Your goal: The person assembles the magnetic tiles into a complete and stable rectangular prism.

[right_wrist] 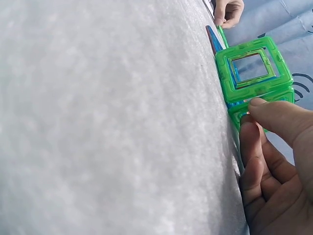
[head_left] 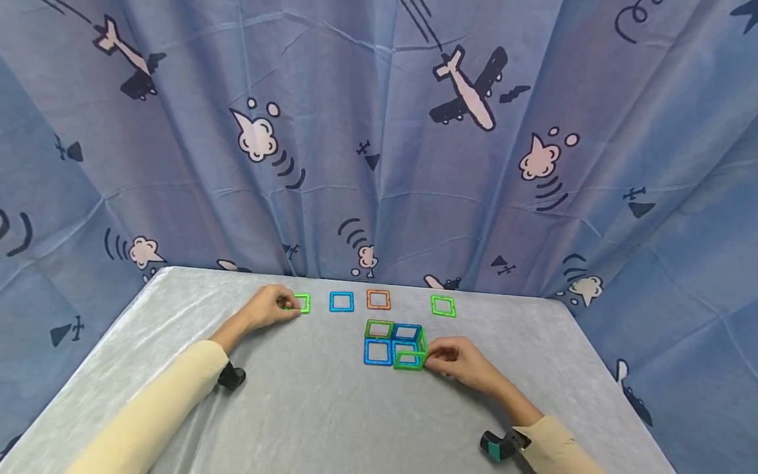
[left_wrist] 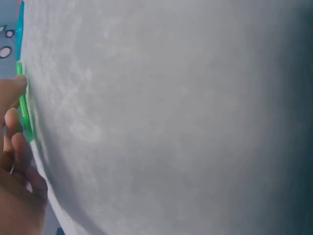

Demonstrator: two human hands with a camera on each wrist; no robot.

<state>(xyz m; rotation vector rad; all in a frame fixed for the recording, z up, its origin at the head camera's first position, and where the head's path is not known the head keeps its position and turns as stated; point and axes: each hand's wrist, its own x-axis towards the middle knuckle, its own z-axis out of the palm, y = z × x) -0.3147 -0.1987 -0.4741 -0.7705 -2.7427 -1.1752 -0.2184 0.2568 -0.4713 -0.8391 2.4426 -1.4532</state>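
In the head view, the left hand point(head_left: 269, 308) pinches a green square magnetic tile point(head_left: 307, 303), with a blue tile point(head_left: 341, 309) just right of it; the right hand point(head_left: 464, 362) pinches the near edge of a blue-and-green tile structure point(head_left: 392, 352). The left wrist view shows thumb and fingers on the tile. In the right wrist view, the left hand is beyond the structure.

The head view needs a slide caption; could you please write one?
Left hand pinches a green frame; right hand grips a blue and green structure.

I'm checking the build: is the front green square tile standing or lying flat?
Standing: the right wrist view shows the front green square tile on edge, rising from the tablecloth.
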